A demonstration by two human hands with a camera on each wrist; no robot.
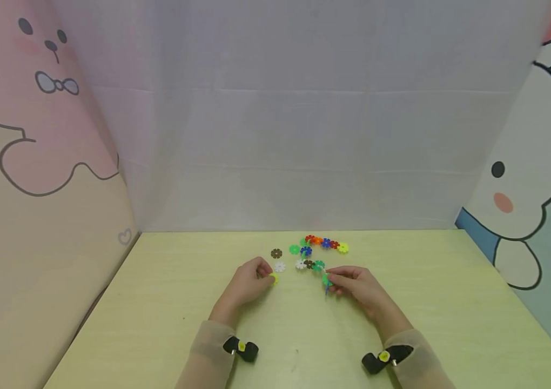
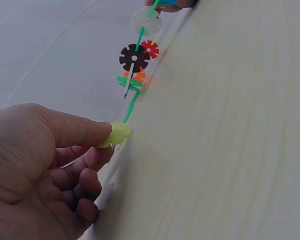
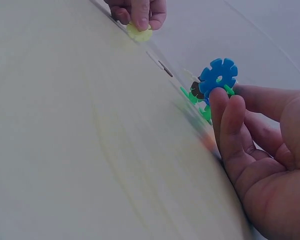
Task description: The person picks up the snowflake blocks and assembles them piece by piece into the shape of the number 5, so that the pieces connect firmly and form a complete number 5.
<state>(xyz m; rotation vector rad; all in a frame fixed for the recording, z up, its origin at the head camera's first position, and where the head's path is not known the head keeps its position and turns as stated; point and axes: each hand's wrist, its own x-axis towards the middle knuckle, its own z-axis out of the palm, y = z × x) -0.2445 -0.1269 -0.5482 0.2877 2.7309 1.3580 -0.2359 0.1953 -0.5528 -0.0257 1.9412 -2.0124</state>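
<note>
My left hand (image 1: 250,280) pinches a yellow notched plastic disc (image 2: 121,134) between thumb and fingers, close over the table. Across from it, my right hand (image 1: 362,287) pinches the near end of a chain of slotted-together discs. At that end a green disc (image 1: 326,279) shows by the fingertips, with a blue disc (image 3: 210,75) joined to it. From there the chain bends back past a white disc (image 1: 300,264) and a dark blue disc (image 1: 306,252), then turns right through red, orange and blue discs to a yellow end disc (image 1: 343,248).
Loose discs lie between the left hand and the chain: a brown disc (image 1: 276,253), a white disc (image 1: 280,267) and a green disc (image 1: 294,249). The pale wooden table (image 1: 159,324) ends at a white cloth backdrop (image 1: 275,162). Cartoon-printed panels stand at both sides.
</note>
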